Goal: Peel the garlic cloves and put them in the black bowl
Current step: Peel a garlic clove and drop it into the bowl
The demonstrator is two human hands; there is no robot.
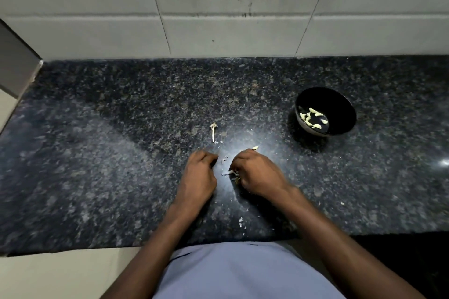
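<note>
Peeling at the front-middle of the speckled dark granite counter. My right hand is curled, pinching papery garlic skin; a pale peeled clove shows at its fingertips. My left hand is loosely curled; can't tell what it holds. The black round bowl, with peeled cloves inside, sits right-back, nearer my right hand, path clear. A dry garlic stem lies just behind my left hand.

Left hand fingers curled, right hand curled in a pinching grip
</note>
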